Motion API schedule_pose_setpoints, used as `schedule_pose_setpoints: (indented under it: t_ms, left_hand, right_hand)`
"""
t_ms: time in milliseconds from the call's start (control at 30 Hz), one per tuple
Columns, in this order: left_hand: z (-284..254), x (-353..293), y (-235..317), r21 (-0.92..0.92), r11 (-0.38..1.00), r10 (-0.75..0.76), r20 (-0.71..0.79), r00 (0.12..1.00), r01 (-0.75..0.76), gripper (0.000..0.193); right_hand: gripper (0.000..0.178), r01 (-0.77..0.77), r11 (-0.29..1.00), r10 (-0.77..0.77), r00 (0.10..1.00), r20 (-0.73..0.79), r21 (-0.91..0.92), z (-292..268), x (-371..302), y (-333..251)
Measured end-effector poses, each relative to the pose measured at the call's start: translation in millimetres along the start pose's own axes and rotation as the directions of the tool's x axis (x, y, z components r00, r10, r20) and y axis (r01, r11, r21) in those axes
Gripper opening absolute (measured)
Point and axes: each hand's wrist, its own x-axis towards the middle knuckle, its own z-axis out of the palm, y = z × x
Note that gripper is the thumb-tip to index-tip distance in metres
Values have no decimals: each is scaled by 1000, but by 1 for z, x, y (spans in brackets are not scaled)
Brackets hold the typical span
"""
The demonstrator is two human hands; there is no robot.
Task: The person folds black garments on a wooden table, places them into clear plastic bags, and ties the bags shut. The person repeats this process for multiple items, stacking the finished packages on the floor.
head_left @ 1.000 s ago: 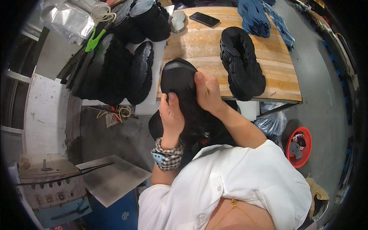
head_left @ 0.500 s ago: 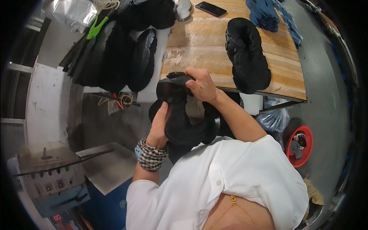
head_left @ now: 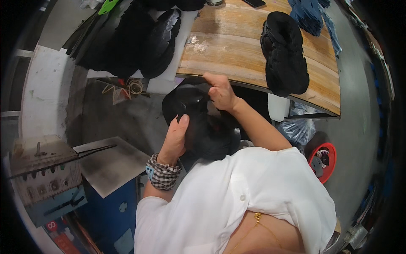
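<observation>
In front of my chest, both hands hold a black, partly glossy shoe upper (head_left: 209,139). My left hand (head_left: 173,137) grips its left side, with the thumb lying on top. At its far edge my right hand (head_left: 222,94) is closed, fingers curled and thumb pressed in. The piece is dark and slightly smeared, so its exact shape is hard to make out. Beyond my hands, a stack of black shoe uppers (head_left: 285,57) lies on the right of the wooden table (head_left: 224,48). More black pieces (head_left: 116,44) are piled to the left.
Blue fabric pieces (head_left: 307,17) and a phone (head_left: 254,2) are at the table's far side. A red basket (head_left: 325,169) and a plastic bag (head_left: 298,131) stand right, below the table. At left are a control box (head_left: 46,175) and a grey board (head_left: 112,165).
The view has shifted, so the table appears higher. The shoe upper has turned between my hands, and the opening that showed in its middle is largely covered. Both hands keep their hold.
</observation>
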Motion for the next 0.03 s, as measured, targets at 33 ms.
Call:
schedule_pose_setpoints:
  t_ms: [33]
  left_hand:
    - [1, 2, -5, 95, 992, 89, -46, 995, -84, 49]
  right_hand:
    - [71, 10, 1000, -10, 1000, 5, -4, 2, 6, 1]
